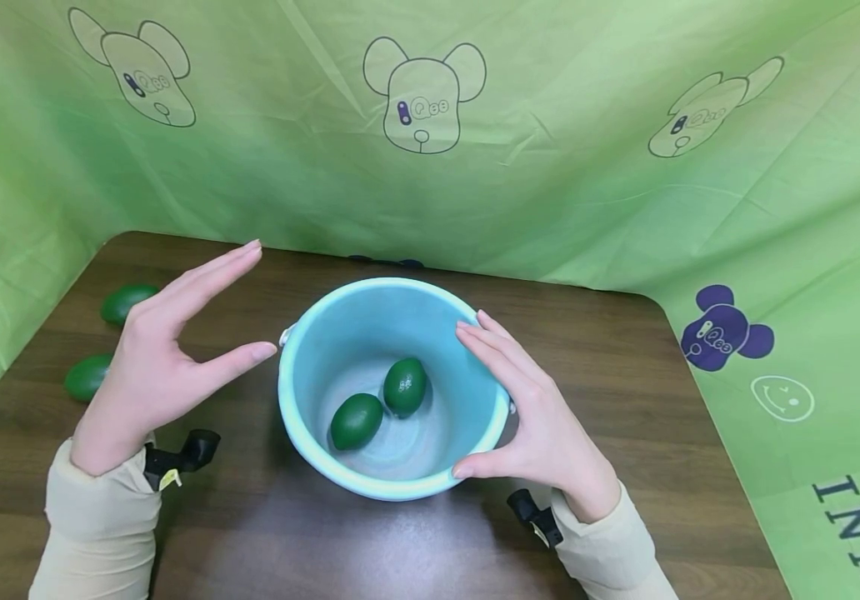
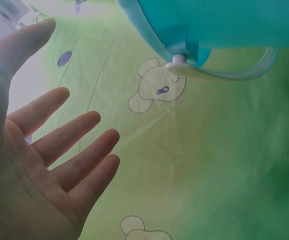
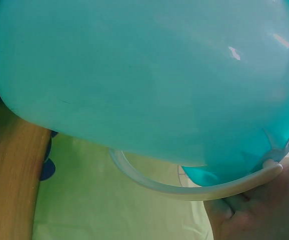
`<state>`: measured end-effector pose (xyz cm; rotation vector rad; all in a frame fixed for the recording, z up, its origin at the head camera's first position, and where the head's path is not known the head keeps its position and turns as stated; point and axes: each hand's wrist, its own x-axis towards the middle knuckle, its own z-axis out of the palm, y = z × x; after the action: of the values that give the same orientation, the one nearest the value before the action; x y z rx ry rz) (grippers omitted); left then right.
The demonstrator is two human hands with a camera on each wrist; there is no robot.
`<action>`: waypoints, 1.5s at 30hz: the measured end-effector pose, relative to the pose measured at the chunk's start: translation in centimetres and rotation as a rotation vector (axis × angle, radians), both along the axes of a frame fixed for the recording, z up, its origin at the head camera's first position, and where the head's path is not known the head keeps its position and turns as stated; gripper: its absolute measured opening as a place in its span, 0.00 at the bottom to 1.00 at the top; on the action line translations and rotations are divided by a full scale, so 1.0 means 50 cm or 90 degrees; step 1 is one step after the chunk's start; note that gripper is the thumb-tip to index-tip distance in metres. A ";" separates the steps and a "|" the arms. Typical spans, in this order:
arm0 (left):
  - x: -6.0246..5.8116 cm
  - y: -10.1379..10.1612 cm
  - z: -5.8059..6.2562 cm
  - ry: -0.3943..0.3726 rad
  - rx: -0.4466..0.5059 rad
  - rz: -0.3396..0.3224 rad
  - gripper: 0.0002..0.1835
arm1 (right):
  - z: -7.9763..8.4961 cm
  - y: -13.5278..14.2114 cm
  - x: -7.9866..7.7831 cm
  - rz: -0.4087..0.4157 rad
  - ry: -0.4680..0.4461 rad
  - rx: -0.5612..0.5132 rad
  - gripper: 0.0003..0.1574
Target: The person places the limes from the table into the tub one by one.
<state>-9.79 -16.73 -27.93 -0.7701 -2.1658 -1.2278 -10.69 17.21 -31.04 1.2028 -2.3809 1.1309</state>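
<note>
A light-blue bucket (image 1: 392, 492) stands on the table, its opening facing up. Two dark green, avocado-like fruits, one (image 1: 357, 421) nearer and the other (image 1: 404, 387) farther back, lie on its bottom. At the bucket's right side is my right hand (image 1: 535, 417), fingers extended over the rim and thumb at the near right edge; the right wrist view shows this hand mostly hidden behind the bucket and its pale handle (image 3: 199, 192). My left hand (image 1: 167, 350) hovers left of the bucket with fingers spread, holding nothing. In the left wrist view its palm faces the camera.
Two more green fruits, one (image 1: 126, 304) behind the other (image 1: 87, 377), lie at the table's left, partly covered by my left hand. The brown wooden table (image 1: 625, 392) meets a green printed cloth (image 1: 550, 208) at the back and sides.
</note>
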 end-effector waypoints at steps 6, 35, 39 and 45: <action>-0.003 -0.010 -0.004 -0.008 0.002 0.021 0.41 | -0.002 0.000 0.001 -0.002 0.003 0.001 0.67; -0.020 -0.069 -0.031 -0.045 0.046 0.145 0.39 | -0.006 -0.001 0.001 0.001 0.011 0.000 0.66; -0.027 -0.083 -0.038 -0.053 0.055 0.155 0.39 | -0.005 -0.002 0.001 0.003 0.010 -0.003 0.66; -0.040 -0.105 -0.052 -0.082 0.084 0.151 0.39 | -0.001 -0.002 0.001 0.001 0.000 -0.002 0.66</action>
<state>-11.79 -21.96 -30.55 -0.3763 -2.1780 -1.3098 -10.63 17.12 -31.10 1.2048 -2.3772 1.1349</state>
